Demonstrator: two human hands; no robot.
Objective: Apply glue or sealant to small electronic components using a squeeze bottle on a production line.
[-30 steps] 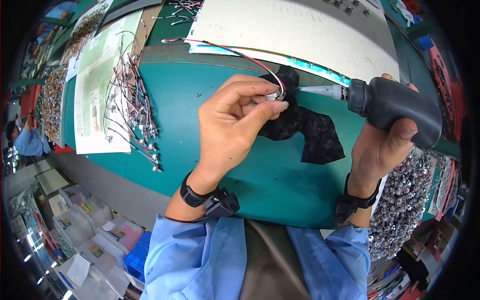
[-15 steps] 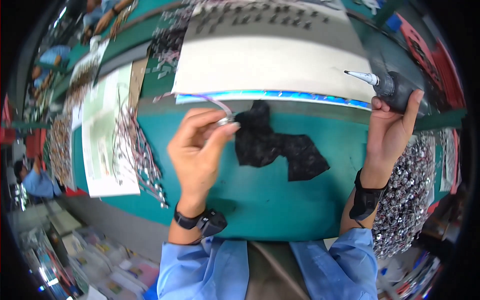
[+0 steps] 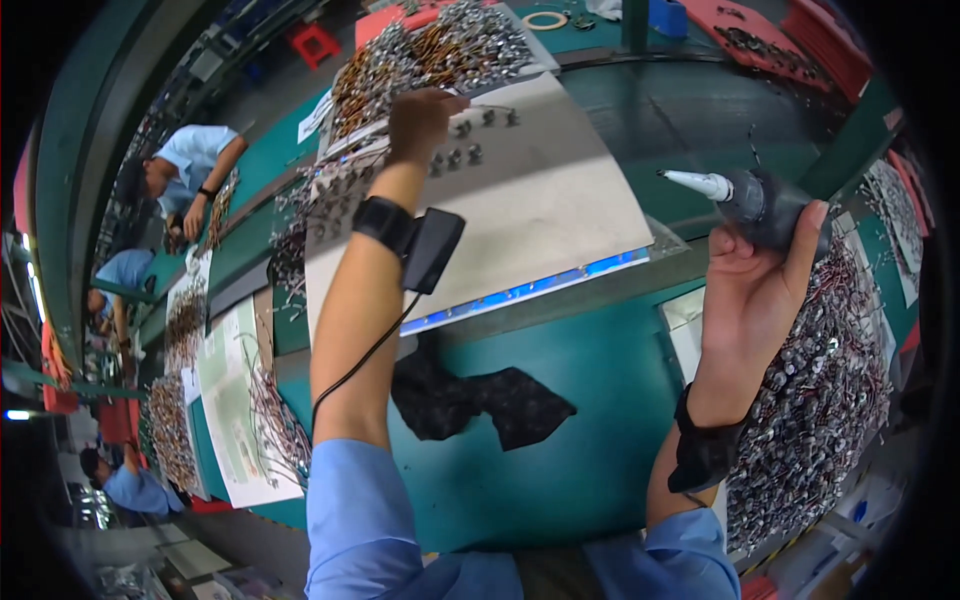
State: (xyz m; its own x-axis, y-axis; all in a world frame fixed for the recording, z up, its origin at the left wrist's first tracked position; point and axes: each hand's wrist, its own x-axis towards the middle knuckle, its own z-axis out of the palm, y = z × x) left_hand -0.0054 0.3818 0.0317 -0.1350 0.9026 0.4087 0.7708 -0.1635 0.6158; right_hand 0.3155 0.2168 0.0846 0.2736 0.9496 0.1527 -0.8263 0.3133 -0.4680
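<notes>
My left hand (image 3: 422, 125) reaches over the far part of a pale board (image 3: 540, 200), its blurred fingers pinched together. They mostly hide a small metal motor with thin wires. Beside and below that hand, several small metal motors (image 3: 462, 157) stand in rows on the board. Raised at the right, my right hand (image 3: 748, 290) is wrapped round a dark squeeze bottle (image 3: 765, 205), whose white tapered nozzle (image 3: 695, 183) points left. A black cloth (image 3: 485, 400) lies crumpled on the green table (image 3: 600, 480) between my arms.
Wired metal parts are heaped at the right (image 3: 810, 400), and another heap (image 3: 440, 50) lies beyond the board. At the left, a pale sheet (image 3: 235, 400) carries several wired parts (image 3: 275, 410). A green post (image 3: 850, 140) rises past the bottle. Co-workers (image 3: 195, 165) sit farther left.
My left hand has moved from above the cloth, carrying the motor forward to the board's far rows. The right hand still holds the bottle. The whole view has shifted toward the far side.
</notes>
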